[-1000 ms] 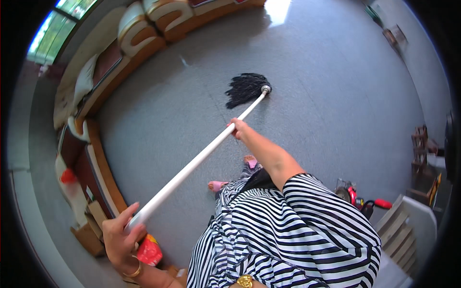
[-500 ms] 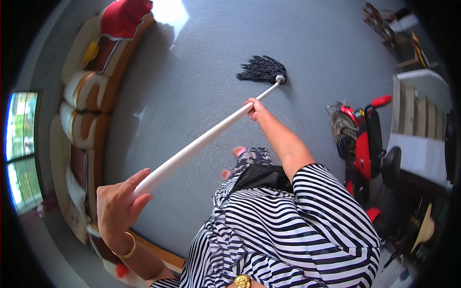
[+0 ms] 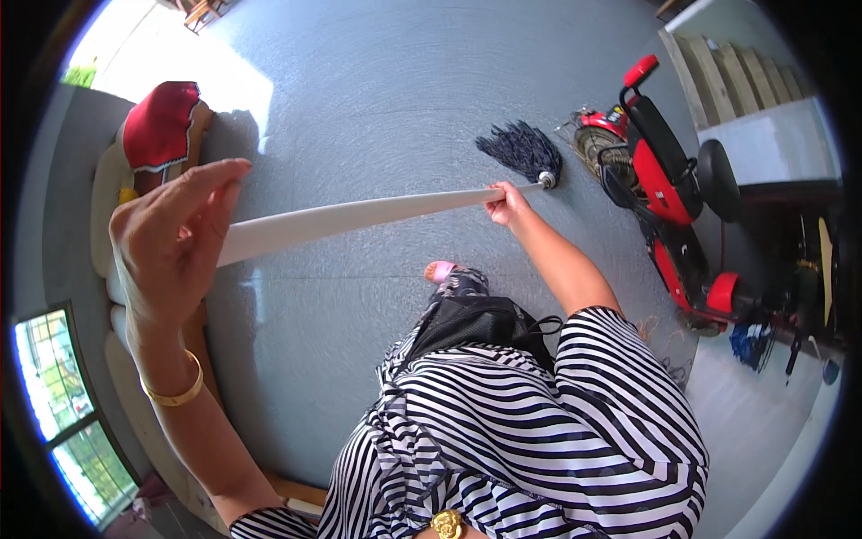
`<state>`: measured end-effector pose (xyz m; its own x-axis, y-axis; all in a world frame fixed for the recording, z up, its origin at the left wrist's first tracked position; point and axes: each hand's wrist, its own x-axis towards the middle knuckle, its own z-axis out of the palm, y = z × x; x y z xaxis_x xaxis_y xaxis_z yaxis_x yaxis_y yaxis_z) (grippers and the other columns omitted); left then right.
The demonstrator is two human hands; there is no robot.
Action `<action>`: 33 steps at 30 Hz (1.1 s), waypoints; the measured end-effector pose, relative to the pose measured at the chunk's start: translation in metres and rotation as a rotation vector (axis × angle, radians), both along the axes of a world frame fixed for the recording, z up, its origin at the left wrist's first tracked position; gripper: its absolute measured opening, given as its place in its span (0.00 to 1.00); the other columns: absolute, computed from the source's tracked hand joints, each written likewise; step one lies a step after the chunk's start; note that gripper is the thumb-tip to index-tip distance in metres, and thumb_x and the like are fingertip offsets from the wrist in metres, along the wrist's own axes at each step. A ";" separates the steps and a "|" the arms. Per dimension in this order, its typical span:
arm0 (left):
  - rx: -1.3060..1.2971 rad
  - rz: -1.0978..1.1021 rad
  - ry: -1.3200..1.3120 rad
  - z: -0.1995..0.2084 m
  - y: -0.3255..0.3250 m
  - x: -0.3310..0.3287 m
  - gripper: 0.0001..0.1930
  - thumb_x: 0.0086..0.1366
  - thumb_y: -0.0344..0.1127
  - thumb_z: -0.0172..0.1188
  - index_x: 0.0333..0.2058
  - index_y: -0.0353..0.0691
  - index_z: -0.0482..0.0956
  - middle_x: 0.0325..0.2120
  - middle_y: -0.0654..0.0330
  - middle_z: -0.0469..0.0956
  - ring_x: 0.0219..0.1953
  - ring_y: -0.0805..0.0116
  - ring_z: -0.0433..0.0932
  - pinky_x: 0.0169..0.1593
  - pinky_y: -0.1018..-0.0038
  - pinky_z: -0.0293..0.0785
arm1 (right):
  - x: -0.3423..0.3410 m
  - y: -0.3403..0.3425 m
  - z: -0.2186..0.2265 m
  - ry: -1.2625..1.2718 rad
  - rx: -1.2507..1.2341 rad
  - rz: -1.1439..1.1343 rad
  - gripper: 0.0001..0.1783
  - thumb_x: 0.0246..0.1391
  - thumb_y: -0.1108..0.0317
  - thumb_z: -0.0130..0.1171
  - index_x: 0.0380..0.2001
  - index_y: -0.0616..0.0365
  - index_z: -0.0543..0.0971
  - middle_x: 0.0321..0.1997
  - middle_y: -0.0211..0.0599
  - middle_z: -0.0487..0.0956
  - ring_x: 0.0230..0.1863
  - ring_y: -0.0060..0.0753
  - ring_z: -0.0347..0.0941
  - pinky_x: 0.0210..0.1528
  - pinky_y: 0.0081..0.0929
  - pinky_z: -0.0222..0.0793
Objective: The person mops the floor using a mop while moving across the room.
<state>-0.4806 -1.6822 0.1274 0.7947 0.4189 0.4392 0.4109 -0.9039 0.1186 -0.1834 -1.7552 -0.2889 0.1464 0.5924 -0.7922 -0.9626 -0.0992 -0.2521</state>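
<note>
A mop (image 3: 359, 215) with a long white handle slants across the view, its dark stringy head (image 3: 523, 149) spread on the floor. My left hand (image 3: 171, 242) is at the handle's upper end, its fingers bent around the tip and partly hiding it. Lower down, close to the mop head, my right hand (image 3: 507, 205) is closed around the handle. A gold bangle (image 3: 177, 384) sits on my left wrist.
A red and black scooter (image 3: 660, 171) stands close to the mop head on the right, with steps (image 3: 732, 81) behind it. Along the left runs a sofa (image 3: 106, 216) with a red cloth (image 3: 162, 128) on it. Grey floor (image 3: 359, 117) lies between them.
The mop head has swung right, nearer the scooter, and the handle lies flatter across the view. My left hand has risen and moved left; the view has turned too.
</note>
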 end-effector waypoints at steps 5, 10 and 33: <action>-0.080 -0.090 -0.038 -0.008 0.079 0.015 0.05 0.45 0.26 0.50 0.23 0.39 0.73 0.13 0.62 0.71 0.13 0.78 0.69 0.14 0.87 0.63 | 0.008 0.012 -0.006 0.007 -0.036 -0.139 0.04 0.36 0.68 0.45 0.18 0.56 0.65 0.20 0.32 0.70 0.24 0.26 0.66 0.24 0.23 0.63; -0.091 -0.235 -0.062 -0.027 0.139 0.043 0.04 0.44 0.24 0.51 0.22 0.37 0.73 0.10 0.62 0.70 0.10 0.79 0.67 0.13 0.87 0.60 | 0.015 0.017 -0.010 0.006 -0.038 -0.324 0.04 0.37 0.70 0.45 0.18 0.57 0.65 0.19 0.34 0.69 0.21 0.27 0.67 0.21 0.23 0.64; -1.670 -0.262 -0.847 0.001 0.268 0.043 0.15 0.52 0.40 0.40 0.33 0.33 0.65 0.03 0.70 0.50 0.06 0.83 0.49 0.13 0.88 0.51 | -0.076 0.089 0.022 0.377 -0.285 -0.141 0.05 0.36 0.72 0.41 0.15 0.62 0.64 0.16 0.35 0.67 0.18 0.29 0.65 0.21 0.24 0.65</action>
